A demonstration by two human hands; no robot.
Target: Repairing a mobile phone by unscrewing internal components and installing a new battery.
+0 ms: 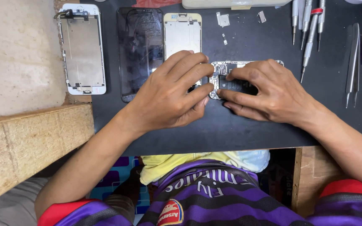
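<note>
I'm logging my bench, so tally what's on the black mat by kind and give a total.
Opened phone under both hands: 1
Phone screen and frame panels: 3
Screwdrivers, counting those in view: 4
Tweezers: 1
Small loose metal parts: 3
Total: 12

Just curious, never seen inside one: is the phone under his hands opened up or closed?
Opened up. The phone lies flat with its insides exposed between the left hand and right hand.
</note>
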